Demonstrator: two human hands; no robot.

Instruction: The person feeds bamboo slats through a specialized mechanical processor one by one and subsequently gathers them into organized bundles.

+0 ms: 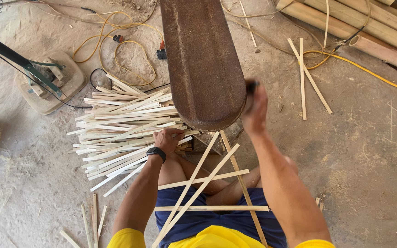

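A large rusty brown metal blade (pixel 203 59) rises in front of me, its rounded end near my knees. My right hand (pixel 255 110) is closed around a dark handle (pixel 251 87) at the blade's right edge. My left hand (pixel 168 139), with a black watch on the wrist, reaches down to the pile of pale bamboo strips (pixel 125 133) on my left and grips some of them. Several long strips (pixel 198 188) lie crossed over my lap and blue shorts.
A fan on a grey base (pixel 47 82) stands at the left. Yellow cable (pixel 116 50) loops over the dusty floor behind the pile. Thick bamboo poles (pixel 368 27) lie at the top right, with loose strips (pixel 306 78) near them and more strips (pixel 90 225) at the bottom left.
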